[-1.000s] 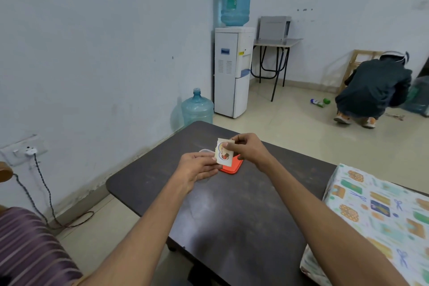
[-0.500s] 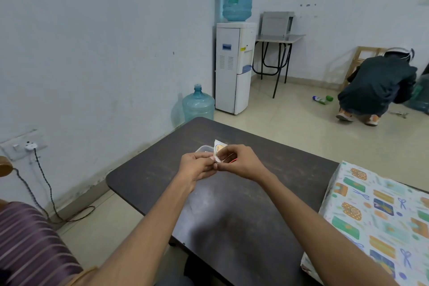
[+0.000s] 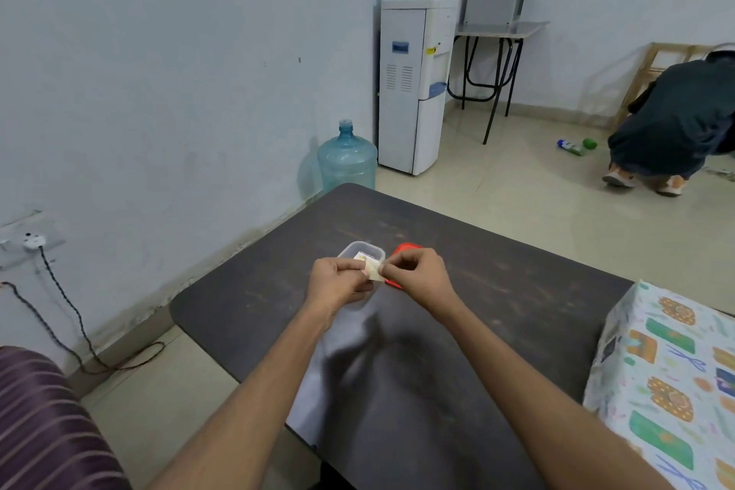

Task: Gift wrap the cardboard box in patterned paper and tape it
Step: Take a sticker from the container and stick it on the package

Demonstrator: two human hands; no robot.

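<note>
Bare forearms (image 3: 258,390), bare left hand (image 3: 337,284), bare right hand (image 3: 419,275)

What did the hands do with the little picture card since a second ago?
The sticker card, held upright by the right hand with its picture showing, is now turned flatter and pinched by the left hand too. The clear container, red lid and wrapped box stayed put.

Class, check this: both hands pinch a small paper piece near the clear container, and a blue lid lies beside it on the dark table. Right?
Not quite: the head view shows the lid is red, not blue. The left hand and right hand pinch the paper piece near the clear container.
</note>
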